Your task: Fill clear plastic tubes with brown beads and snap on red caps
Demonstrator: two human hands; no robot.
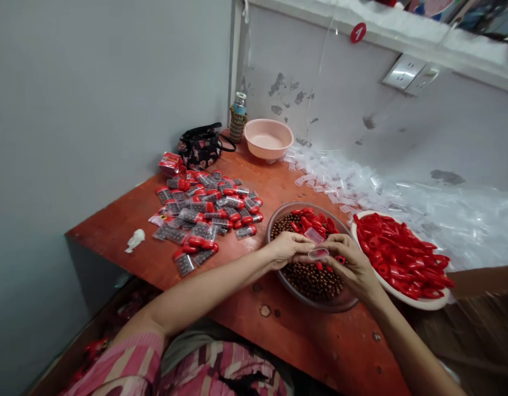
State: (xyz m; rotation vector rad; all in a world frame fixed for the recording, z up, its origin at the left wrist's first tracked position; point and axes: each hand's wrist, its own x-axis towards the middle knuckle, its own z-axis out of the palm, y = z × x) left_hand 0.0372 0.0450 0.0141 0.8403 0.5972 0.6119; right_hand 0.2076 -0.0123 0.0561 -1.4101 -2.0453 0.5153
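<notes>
Over a grey bowl (279,210) my left hand (287,249) and my right hand (353,264) meet, fingers closed around small clear plastic cases. One clear case (314,235) sticks up beyond the fingertips. The oval open mouth of a clear case (318,253) faces me between both hands; whether these are one piece or two I cannot tell. Beneath them, brown beads (309,280) fill the bowl, with red plastic caps (309,219) lying on top at the far side. My fingers hide part of the bowl's middle.
A white basin (433,302) of red caps (398,256) stands right of the bowl. Clear cases (361,181) are heaped along the wall. Filled, red-capped cases (202,206) lie piled at left. Behind are a floral bag (199,151), a pink basin (268,148) and a bottle (239,104).
</notes>
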